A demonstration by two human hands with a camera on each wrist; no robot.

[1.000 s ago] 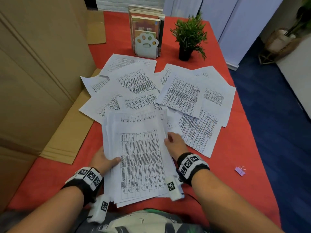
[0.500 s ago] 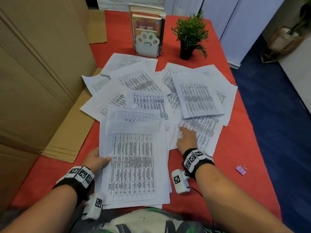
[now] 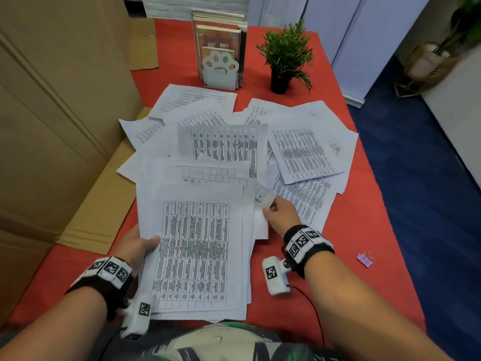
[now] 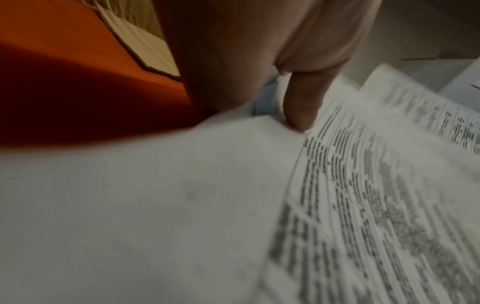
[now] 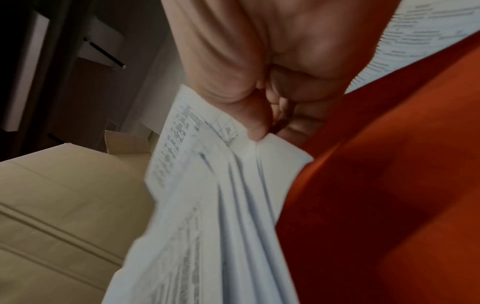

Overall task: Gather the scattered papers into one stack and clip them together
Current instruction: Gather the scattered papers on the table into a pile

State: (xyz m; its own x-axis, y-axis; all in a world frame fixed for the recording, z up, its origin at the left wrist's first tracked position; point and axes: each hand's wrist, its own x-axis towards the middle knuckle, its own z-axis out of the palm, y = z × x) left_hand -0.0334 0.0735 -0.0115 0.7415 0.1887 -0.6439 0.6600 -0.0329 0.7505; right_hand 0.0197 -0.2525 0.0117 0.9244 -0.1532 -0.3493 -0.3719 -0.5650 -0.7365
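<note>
- Half a second back the right hand [image 3: 282, 214] was lying flat on a loose sheet out to the right. Now it's pinching a corner of paper and lifting a sheet [image 3: 223, 144] up over the stack [image 3: 195, 254].
- The left hand [image 3: 136, 246] hasn't budged: thumb on top of the stack's left edge, other fingers hidden underneath, near the front edge of the red table [image 3: 364, 230].
- The rest of the papers [image 3: 302, 152] are spread across the middle of the table, overlapping each other.
- The purple clip [image 3: 364, 260] sits alone on the right, well apart from the papers.
- The right wrist view shows what the head view can't: thumb and curled fingers [image 5: 259, 115] squeezing a bunched corner, apparently several sheets.
- The left wrist view is blurry, but the thumb [image 4: 301, 107] is pressing down on the top page.
- Only the head view gets the plant [image 3: 285, 56], the books [image 3: 221, 43] and the cardboard [image 3: 52, 100] on the left.
</note>
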